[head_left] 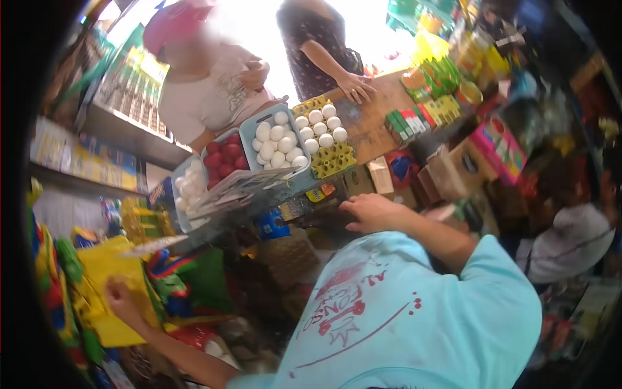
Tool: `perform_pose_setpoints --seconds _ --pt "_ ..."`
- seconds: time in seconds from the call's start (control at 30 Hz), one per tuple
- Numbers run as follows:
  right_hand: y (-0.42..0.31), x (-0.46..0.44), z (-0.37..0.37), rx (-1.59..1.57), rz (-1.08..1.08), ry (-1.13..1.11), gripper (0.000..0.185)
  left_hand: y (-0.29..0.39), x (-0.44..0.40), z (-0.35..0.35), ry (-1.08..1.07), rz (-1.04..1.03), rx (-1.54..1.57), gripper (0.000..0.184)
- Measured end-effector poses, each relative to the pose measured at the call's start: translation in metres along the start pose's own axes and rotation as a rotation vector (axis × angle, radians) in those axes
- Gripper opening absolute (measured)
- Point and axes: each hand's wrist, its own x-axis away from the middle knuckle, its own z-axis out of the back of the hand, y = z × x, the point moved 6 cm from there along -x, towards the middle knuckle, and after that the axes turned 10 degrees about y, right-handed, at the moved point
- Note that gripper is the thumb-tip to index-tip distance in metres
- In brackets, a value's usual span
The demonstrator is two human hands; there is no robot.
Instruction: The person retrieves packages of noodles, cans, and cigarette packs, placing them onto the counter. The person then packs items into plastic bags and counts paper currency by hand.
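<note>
Pinching one edge gently would suit, I think, the yellow plastic [97, 269] at my left; whether my left hand [123, 300] grips it, I cannot tell. My right hand [376, 212] is loosely spread.

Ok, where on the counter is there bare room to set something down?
Bare wood shows on the brown counter, between the yellow egg tray and the small green and red boxes; another person's hand rests at its far edge. It's crowded left of the tray, with the blue egg tub, and past the boxes, with green packets.
</note>
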Motion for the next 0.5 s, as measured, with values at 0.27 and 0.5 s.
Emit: perform_pose_setpoints --seconds 0.27,0.5 --pt "0.026 0.018 -0.027 0.006 -0.151 0.000 0.049 0.039 0.029 -0.018 0.042 -0.172 -0.523 0.047" --pt "0.010 -0.004 -0.035 -0.018 -0.043 0.008 0.050 0.016 0.009 0.003 -0.206 0.057 -0.005 0.037"
